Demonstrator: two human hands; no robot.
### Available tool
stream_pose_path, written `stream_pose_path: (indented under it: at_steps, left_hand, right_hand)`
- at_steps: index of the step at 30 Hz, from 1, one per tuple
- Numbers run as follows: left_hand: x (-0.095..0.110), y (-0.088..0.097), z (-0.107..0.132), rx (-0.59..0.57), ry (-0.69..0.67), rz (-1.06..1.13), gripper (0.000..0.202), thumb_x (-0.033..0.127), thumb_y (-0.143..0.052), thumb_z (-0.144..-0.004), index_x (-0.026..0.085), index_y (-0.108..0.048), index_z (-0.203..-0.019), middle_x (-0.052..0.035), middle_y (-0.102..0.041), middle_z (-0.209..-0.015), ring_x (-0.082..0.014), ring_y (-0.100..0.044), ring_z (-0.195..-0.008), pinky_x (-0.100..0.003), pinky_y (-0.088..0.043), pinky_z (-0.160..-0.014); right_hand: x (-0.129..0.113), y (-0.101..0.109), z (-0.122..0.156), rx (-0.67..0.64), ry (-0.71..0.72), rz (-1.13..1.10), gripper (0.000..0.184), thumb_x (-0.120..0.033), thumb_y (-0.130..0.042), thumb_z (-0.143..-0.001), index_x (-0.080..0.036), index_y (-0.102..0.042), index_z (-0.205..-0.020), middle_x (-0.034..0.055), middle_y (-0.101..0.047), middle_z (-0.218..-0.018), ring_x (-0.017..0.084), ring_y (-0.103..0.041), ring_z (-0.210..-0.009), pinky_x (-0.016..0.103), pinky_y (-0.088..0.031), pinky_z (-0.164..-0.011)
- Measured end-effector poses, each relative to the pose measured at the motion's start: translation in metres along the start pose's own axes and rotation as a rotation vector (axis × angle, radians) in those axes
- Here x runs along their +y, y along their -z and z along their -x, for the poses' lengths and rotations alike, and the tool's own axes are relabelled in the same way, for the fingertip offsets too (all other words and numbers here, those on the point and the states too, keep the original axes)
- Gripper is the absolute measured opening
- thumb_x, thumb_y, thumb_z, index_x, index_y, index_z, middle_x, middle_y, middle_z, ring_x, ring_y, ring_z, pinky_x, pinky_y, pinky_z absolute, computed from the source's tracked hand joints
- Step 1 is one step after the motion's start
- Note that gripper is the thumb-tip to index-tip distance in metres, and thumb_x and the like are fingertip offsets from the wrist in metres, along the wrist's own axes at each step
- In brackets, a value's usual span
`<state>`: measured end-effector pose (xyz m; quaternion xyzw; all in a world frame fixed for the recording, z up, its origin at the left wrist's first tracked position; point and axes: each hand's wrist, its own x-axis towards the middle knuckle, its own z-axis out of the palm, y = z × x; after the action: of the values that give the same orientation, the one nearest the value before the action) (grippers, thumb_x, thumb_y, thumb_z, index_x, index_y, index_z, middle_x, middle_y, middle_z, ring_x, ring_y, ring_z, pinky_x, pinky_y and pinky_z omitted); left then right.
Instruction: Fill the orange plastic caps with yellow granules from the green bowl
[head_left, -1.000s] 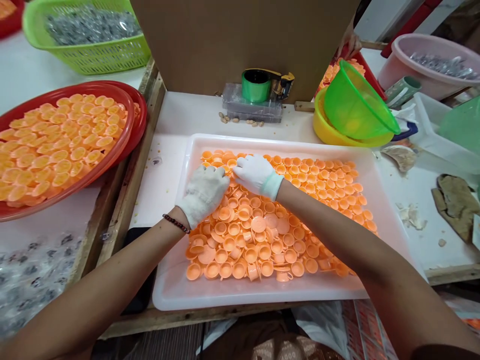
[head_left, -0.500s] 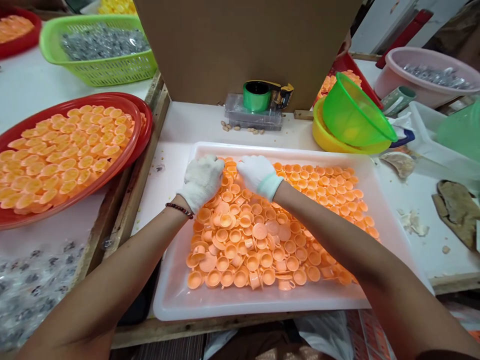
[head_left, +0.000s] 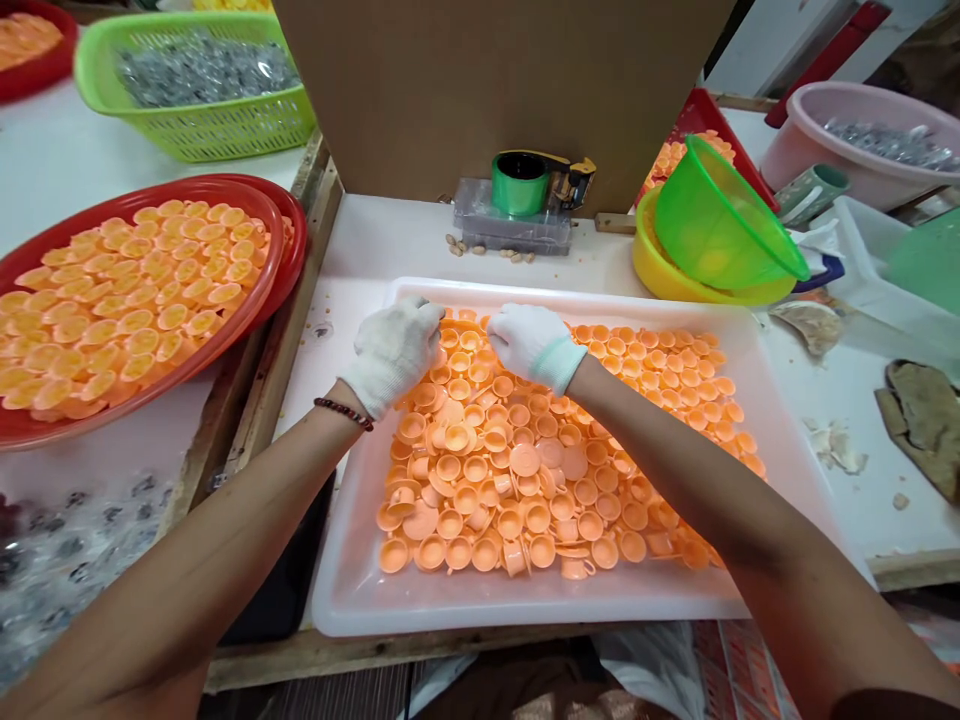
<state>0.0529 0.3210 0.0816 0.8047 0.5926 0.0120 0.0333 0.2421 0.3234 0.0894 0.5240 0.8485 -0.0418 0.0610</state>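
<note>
A white plastic tray (head_left: 570, 598) lies before me, spread with many small orange toy cups (head_left: 537, 516), some on their sides. My left hand (head_left: 396, 350), in a white knit glove, is closed at the tray's far left corner, over the cups. To its right, my right hand (head_left: 531, 340), also gloved, is closed with its fingertips down among the far row of cups. A narrow gap with orange cups lies between the two hands. The fingertips of both are largely hidden, so what they pinch does not show.
Red trays (head_left: 274, 290) of orange pieces stand at the left, below a green basket (head_left: 202, 130) of clear bags. Behind are a cardboard panel (head_left: 487, 90) and a tape dispenser (head_left: 519, 184). Green (head_left: 720, 225) and yellow (head_left: 652, 250) bowls sit at the back right.
My hands have moved slightly apart at the tray's far edge, showing more orange cups between them. The view has shifted a little.
</note>
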Motion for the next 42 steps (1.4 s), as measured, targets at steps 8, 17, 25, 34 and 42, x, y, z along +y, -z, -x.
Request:
stream_pose_path:
  at_steps: [8, 17, 25, 34, 42]
  left_hand:
    - [-0.003, -0.010, -0.039, -0.028, 0.028, 0.024, 0.031, 0.020, -0.046, -0.094, 0.017, -0.076, -0.099, -0.0161, -0.074, -0.097, -0.0274, -0.067, -0.085, -0.038, -0.048, -0.067]
    - [0.000, -0.001, -0.031, -0.062, -0.092, -0.078, 0.031, 0.014, -0.043, -0.095, 0.013, -0.073, -0.101, -0.0187, -0.070, -0.112, -0.0289, -0.066, -0.097, -0.037, -0.047, -0.075]
    - [0.003, -0.004, -0.017, -0.168, -0.263, -0.099, 0.027, 0.009, -0.046, -0.092, 0.012, -0.073, -0.095, -0.0145, -0.072, -0.102, -0.0265, -0.066, -0.096, -0.037, -0.046, -0.082]
    - [-0.010, 0.016, 0.027, -0.071, -0.188, -0.239, 0.027, 0.030, -0.048, -0.099, 0.018, -0.071, -0.092, -0.0115, -0.073, -0.103, -0.0313, -0.062, -0.099, -0.048, -0.037, -0.092]
    - [-0.009, 0.002, 0.023, -0.132, -0.162, -0.221, 0.031, 0.026, -0.042, -0.100, 0.020, -0.069, -0.086, -0.0101, -0.075, -0.098, -0.0292, -0.063, -0.095, -0.049, -0.034, -0.095]
  right_hand:
    - [-0.014, -0.001, -0.016, -0.206, -0.168, -0.031, 0.027, -0.016, -0.050, -0.098, -0.016, -0.073, -0.112, 0.0147, -0.074, -0.110, 0.028, -0.070, -0.095, 0.034, -0.047, -0.068]
    - [-0.008, -0.023, -0.035, 0.037, 0.006, 0.095, 0.031, -0.008, -0.044, -0.098, -0.018, -0.065, -0.120, 0.0127, -0.068, -0.113, 0.024, -0.069, -0.090, 0.031, -0.040, -0.062]
    - [-0.002, -0.019, -0.028, -0.068, 0.146, 0.209, 0.032, -0.003, -0.043, -0.095, -0.011, -0.071, -0.110, 0.0164, -0.065, -0.116, 0.024, -0.063, -0.096, 0.034, -0.033, -0.065]
    - [0.009, -0.023, 0.011, 0.021, 0.152, -0.067, 0.028, -0.030, -0.047, -0.103, -0.018, -0.072, -0.101, 0.0085, -0.065, -0.105, 0.019, -0.053, -0.085, 0.033, -0.025, -0.063]
    - [0.004, -0.031, 0.002, 0.061, 0.135, 0.093, 0.036, -0.011, -0.038, -0.098, -0.019, -0.071, -0.109, 0.0087, -0.065, -0.106, 0.019, -0.049, -0.080, 0.035, -0.024, -0.063]
